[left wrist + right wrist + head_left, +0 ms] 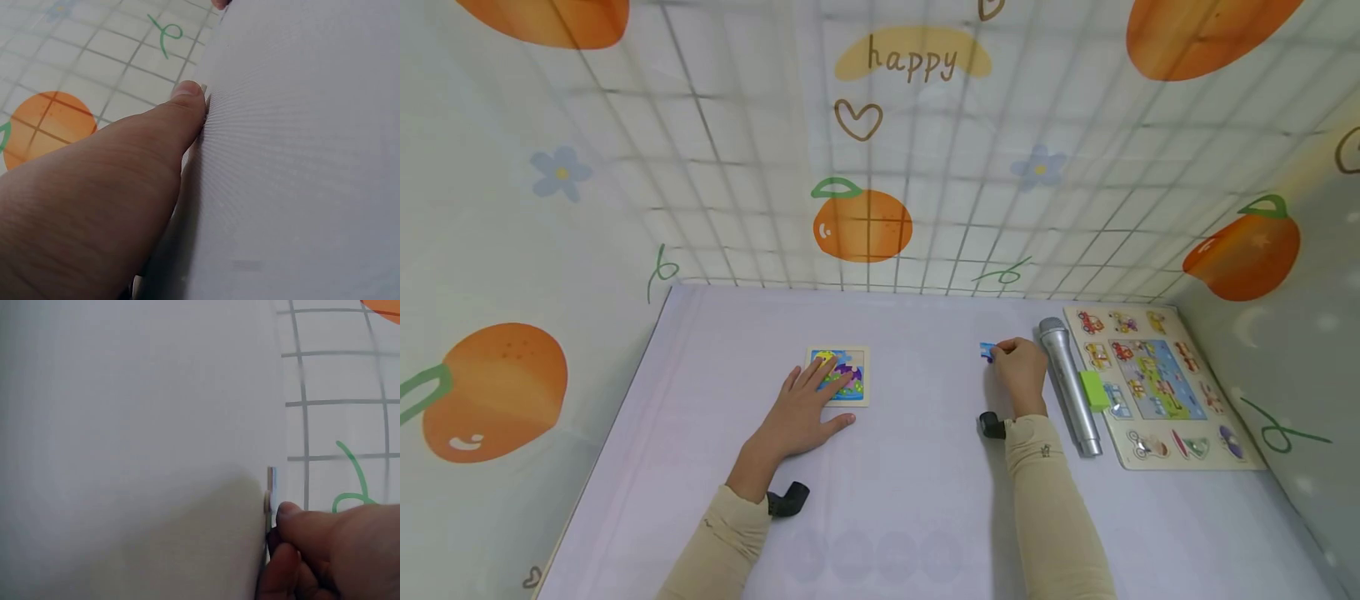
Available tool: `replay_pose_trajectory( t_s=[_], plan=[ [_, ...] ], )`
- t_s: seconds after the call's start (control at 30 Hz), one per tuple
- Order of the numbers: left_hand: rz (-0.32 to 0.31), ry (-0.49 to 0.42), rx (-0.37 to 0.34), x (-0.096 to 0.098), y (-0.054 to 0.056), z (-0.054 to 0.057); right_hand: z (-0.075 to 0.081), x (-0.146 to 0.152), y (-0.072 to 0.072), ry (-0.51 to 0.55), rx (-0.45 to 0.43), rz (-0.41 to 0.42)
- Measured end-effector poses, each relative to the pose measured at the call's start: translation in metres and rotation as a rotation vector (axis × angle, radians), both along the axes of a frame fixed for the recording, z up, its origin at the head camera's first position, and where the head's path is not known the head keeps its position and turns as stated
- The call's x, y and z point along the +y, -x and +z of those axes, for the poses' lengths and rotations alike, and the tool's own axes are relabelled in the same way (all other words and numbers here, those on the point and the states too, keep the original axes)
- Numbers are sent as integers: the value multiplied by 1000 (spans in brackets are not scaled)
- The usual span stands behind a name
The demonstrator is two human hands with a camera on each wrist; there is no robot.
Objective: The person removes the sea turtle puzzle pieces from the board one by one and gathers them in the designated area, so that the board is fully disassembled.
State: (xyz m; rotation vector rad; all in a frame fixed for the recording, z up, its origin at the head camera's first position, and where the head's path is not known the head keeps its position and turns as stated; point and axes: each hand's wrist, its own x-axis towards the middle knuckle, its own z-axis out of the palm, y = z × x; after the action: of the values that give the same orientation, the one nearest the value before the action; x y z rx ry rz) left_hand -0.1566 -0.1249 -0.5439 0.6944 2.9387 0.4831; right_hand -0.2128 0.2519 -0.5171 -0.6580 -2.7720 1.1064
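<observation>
the left hand point(805, 408) is laid flat, fingers spread, on a small puzzle point(841, 375). a blue piece point(987, 351) is pinched by the right hand point(1021, 375), beside a microphone point(1069, 385) and a puzzle board point(1157, 385).

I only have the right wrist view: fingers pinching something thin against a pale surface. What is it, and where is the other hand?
Observer: The right hand pinches a small blue puzzle piece just above the table.
Operator: And the left?
Observer: The left hand rests flat, fingers on a small square puzzle board, holding nothing.
Operator: Anything close to my right side?
Observer: A silver microphone lies right of that hand, with a large vehicle puzzle board beyond it.
</observation>
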Motion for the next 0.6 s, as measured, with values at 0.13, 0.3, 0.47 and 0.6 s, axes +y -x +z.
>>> replay_pose_trajectory(
  t_s=[0.13,0.3,0.47,0.6],
  plan=[
    [13,-2,-28,0,-1,0,0,-1,-2,12,6,-9],
    [14,7,-59,0,0,0,-2,-9,-6,18,46,-8],
    [19,-12,-59,-1,0,1,-1,-33,-8,43,69,21],
    [26,-26,-58,-1,0,1,5,-62,-9,76,53,83]
  ],
)
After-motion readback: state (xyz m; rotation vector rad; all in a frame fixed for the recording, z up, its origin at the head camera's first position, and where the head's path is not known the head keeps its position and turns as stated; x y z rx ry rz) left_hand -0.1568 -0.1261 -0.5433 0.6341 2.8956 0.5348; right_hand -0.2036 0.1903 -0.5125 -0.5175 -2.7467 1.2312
